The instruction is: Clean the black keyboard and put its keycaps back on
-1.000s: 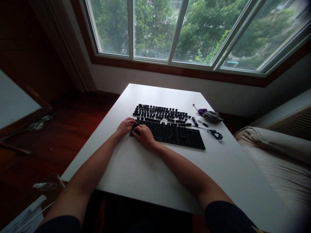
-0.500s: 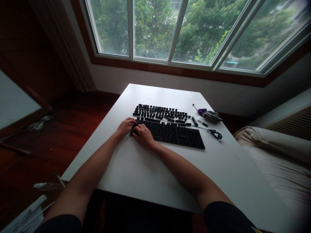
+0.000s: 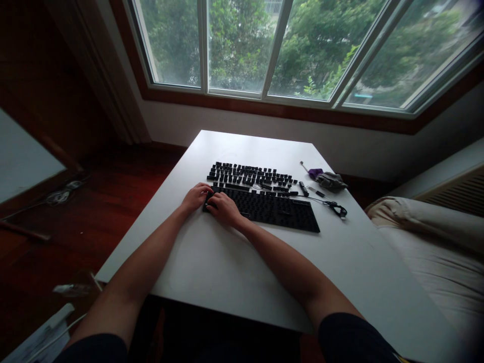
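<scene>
We've got a smooth white table (image 3: pixel 212 275) under everything. Black slab-shaped kbd (image 3: pixel 278 210) lies flat on it. R hand (image 3: pixel 225 209) bent over kbd's left end, L hand (image 3: pixel 196 196) at same end, prob steadying it. Fingers curled; we can't tell if clamped on anything. Crumpled grey cloth (image 3: pixel 331 181) off kbd's far right corner, bundled cable (image 3: pixel 336 208) right of kbd. Blocky keycaps (image 3: pixel 259 173) in rows behind kbd, prob to keep order.

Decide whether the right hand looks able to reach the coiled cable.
Probably yes: the coiled cable lies uncovered past the right end of the keyboard, though the right hand, at the keyboard's left end, would have to move across.
</scene>
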`<act>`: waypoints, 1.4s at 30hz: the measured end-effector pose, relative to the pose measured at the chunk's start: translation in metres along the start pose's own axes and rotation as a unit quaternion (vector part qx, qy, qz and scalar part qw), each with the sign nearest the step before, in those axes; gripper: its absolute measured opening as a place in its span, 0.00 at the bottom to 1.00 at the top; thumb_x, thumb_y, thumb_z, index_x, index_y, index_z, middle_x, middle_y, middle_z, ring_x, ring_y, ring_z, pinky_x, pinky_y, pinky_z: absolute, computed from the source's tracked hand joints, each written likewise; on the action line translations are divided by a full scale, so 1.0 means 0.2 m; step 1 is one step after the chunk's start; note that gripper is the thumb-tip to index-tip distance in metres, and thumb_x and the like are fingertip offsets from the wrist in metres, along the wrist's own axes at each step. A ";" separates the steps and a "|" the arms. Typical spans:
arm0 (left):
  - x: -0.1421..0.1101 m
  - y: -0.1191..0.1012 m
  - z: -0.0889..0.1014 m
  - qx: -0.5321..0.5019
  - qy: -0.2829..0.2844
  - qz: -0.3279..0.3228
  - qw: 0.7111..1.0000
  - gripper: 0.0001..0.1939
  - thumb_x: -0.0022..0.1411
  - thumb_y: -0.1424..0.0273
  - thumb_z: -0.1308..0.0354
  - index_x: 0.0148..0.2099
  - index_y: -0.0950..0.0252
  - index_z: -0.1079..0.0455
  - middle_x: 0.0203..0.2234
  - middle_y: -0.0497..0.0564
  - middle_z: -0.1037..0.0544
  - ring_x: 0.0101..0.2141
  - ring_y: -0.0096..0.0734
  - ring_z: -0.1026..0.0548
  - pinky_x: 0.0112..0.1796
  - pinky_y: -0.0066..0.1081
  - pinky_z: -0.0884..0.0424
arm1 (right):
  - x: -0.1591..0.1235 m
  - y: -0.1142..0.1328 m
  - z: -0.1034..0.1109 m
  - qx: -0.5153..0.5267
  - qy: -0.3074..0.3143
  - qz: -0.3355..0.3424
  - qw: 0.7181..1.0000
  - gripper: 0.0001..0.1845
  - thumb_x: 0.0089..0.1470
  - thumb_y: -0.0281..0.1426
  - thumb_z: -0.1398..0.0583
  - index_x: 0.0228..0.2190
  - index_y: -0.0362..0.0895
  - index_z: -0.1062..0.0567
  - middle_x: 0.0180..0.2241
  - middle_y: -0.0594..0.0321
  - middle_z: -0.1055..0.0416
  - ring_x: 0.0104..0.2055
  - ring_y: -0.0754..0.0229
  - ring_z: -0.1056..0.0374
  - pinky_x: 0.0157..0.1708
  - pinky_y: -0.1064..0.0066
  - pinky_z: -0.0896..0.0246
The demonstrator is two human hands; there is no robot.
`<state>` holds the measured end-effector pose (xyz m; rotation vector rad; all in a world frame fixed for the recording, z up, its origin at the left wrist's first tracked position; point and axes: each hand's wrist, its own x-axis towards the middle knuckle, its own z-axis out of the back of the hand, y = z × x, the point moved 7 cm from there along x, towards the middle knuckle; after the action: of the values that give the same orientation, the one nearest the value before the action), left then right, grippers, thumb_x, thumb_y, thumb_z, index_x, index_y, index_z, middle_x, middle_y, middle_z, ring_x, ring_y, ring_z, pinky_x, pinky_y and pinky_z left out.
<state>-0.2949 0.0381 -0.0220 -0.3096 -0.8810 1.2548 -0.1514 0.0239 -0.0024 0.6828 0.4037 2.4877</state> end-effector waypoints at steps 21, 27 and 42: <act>0.00 0.02 0.00 0.003 -0.004 -0.002 1.000 0.15 0.61 0.76 0.48 0.42 0.58 0.21 0.49 0.51 0.24 0.51 0.37 0.26 0.56 0.38 0.29 | 0.04 -0.05 -0.02 0.033 0.016 -0.009 0.999 0.06 0.59 0.35 0.35 0.36 0.47 0.18 0.38 0.59 0.26 0.40 0.56 0.33 0.44 0.65 0.40; 0.00 0.02 -0.01 -0.003 -0.002 0.000 1.000 0.15 0.62 0.76 0.48 0.43 0.59 0.21 0.49 0.51 0.25 0.51 0.37 0.25 0.56 0.37 0.29 | 0.02 -0.01 -0.01 -0.008 0.012 -0.027 1.000 0.06 0.58 0.35 0.34 0.37 0.45 0.21 0.40 0.57 0.26 0.43 0.55 0.35 0.43 0.65 0.40; 0.01 0.01 -0.02 -0.002 -0.007 -0.005 1.000 0.15 0.62 0.76 0.48 0.43 0.59 0.22 0.48 0.51 0.25 0.50 0.36 0.25 0.56 0.37 0.29 | -0.01 0.11 -0.01 -0.160 0.051 -0.016 0.986 0.09 0.64 0.33 0.41 0.44 0.45 0.25 0.46 0.55 0.27 0.49 0.51 0.36 0.44 0.65 0.38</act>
<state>-0.2937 0.0406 -0.0244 -0.2989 -0.8955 1.2477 -0.1601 0.0052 0.0040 0.4170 0.0470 2.4857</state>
